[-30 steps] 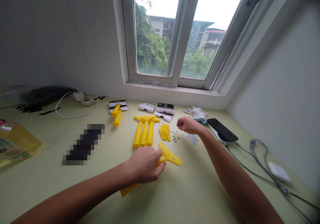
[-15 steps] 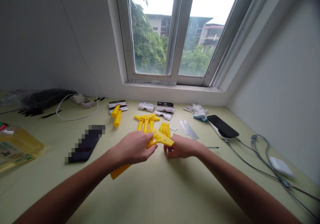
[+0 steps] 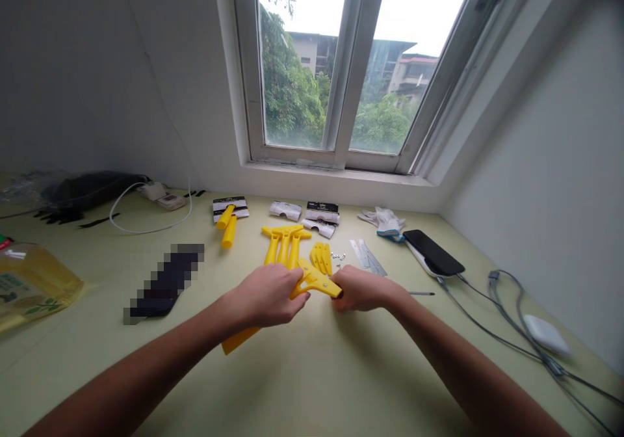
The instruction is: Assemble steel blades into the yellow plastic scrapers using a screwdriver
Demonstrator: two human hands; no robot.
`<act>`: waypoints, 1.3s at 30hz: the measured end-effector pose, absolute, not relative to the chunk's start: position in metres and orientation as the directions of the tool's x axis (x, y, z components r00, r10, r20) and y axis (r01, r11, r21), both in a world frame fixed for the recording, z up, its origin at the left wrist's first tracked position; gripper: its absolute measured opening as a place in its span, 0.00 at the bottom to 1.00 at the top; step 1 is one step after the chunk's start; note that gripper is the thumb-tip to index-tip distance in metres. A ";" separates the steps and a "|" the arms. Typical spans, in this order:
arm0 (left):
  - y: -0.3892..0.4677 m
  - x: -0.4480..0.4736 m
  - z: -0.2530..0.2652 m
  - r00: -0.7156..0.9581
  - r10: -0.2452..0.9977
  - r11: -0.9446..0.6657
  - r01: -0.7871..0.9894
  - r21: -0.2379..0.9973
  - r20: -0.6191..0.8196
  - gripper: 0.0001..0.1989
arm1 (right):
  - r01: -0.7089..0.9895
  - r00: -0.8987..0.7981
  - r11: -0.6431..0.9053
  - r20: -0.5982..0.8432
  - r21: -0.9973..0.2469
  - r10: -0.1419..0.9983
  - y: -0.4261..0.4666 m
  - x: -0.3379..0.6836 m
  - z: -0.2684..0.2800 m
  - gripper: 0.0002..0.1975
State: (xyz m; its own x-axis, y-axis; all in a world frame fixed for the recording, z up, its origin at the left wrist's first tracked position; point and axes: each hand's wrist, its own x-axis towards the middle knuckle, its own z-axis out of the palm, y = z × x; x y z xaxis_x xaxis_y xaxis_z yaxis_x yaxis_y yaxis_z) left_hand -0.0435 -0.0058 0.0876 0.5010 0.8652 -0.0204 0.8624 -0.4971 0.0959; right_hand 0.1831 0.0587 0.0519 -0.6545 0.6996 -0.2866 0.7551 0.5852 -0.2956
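My left hand point(image 3: 270, 294) is closed round the handle of a yellow scraper point(image 3: 316, 279), its wide head, with small screws in it, pointing right. My right hand point(image 3: 363, 291) is closed at the right tip of that head. A thin screwdriver point(image 3: 423, 293) seems to be in it: the shaft sticks out right beyond my wrist, and the handle is mostly hidden by my fingers. Just beyond my hands lie several yellow scraper handles point(image 3: 284, 245), a stack of yellow plates point(image 3: 320, 257), small screws point(image 3: 338, 255) and flat metal blades point(image 3: 368, 256).
Further back are black-and-white packages point(image 3: 322, 212), two yellow tubes point(image 3: 229, 232) and white gloves point(image 3: 387, 219). On the right, a phone point(image 3: 433, 251) lies on a white block near cables point(image 3: 521, 333) and a white case point(image 3: 546, 334). A blurred-out dark device point(image 3: 163, 284) and an oil bottle point(image 3: 34, 284) are left.
Both hands have shifted slightly right with the scraper. My right hand has lowered a little, and the screwdriver shaft has moved right with it. More of the yellow plates shows now.
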 end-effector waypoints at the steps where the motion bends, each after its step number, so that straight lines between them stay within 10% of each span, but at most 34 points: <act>1: -0.006 -0.043 0.086 0.503 0.864 -0.499 0.861 0.096 -0.022 0.17 | 0.772 -0.634 0.562 -0.288 -0.298 0.718 0.066 0.189 0.056 0.06; 15: -0.015 -0.026 0.065 0.569 0.816 -0.559 0.821 0.116 -0.097 0.17 | 0.926 -0.335 0.185 -0.488 -0.329 0.806 0.178 0.195 0.062 0.08; 31: -0.017 -0.015 0.053 0.520 0.850 -0.506 0.850 0.145 -0.084 0.18 | 0.760 -0.597 0.400 -0.309 -0.512 0.740 0.088 0.190 0.098 0.12; 39: -0.021 -0.005 0.047 0.472 0.881 -0.458 0.872 0.174 -0.041 0.18 | 0.709 -0.547 0.177 -0.374 -0.683 0.749 0.072 0.171 0.079 0.14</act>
